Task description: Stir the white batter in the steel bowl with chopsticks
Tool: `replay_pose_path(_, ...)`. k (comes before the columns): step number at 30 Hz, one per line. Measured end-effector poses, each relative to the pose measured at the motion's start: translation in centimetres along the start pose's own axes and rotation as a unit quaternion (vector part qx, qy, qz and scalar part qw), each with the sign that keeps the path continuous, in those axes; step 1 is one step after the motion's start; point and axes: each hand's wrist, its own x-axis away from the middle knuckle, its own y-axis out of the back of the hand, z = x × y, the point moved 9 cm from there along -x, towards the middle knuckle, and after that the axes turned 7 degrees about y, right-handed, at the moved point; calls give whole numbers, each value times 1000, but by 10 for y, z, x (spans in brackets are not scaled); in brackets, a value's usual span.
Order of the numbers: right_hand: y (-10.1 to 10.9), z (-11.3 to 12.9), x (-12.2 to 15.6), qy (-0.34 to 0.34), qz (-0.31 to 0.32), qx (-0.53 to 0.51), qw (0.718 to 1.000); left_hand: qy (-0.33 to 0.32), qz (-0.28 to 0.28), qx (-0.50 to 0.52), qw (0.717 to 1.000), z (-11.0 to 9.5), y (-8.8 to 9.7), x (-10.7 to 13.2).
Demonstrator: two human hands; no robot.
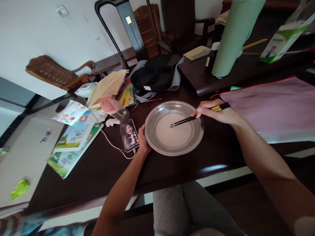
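Note:
A round metal basin sits on the dark table with a milky white liquid in it. My left hand grips the basin's left side, thumb at the rim and the other fingers mostly hidden under it. Closed around a pair of black chopsticks with gold-coloured ends, my right hand is over the basin's right rim. The chopstick tips reach the liquid near the middle of the basin.
A phone on a cable lies left of the basin, near a pink-topped cup and booklets. Behind is a black bag. To the right are a tall green bottle and a pink zip pouch.

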Motion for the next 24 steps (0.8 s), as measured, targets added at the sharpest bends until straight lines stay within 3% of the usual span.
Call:
replay_pose_path(3,2,-3,3,-20,20,-24,999,-2,1,-4,1000,1,0,-1)
replay_pose_path(7,-22,5,0,15,99,-32,994,-2,-7,-4,1000,1,0,1)
replay_pose_path(9,-23,7,-2,22,82,-13,996,-9,-12,0,1000,-1,1,1)
replay_pose_path(13,1,2,2,-19,0,-6,1000,0,-9,-6,1000,1,0,1)
replay_pose_path(15,2,1,4,-32,14,-29,999,7,-4,-1,1000,2,-1,0)
replay_pose_path(19,-21,6,1,3,93,-46,995,0,4,0,1000,1,-1,0)
replay_pose_path(21,-24,6,-2,23,86,-24,996,-5,1,-2,1000,0,-1,1)
replay_pose_path(24,-9,1,-2,10,25,6,1000,-2,0,2,1000,1,-2,1)
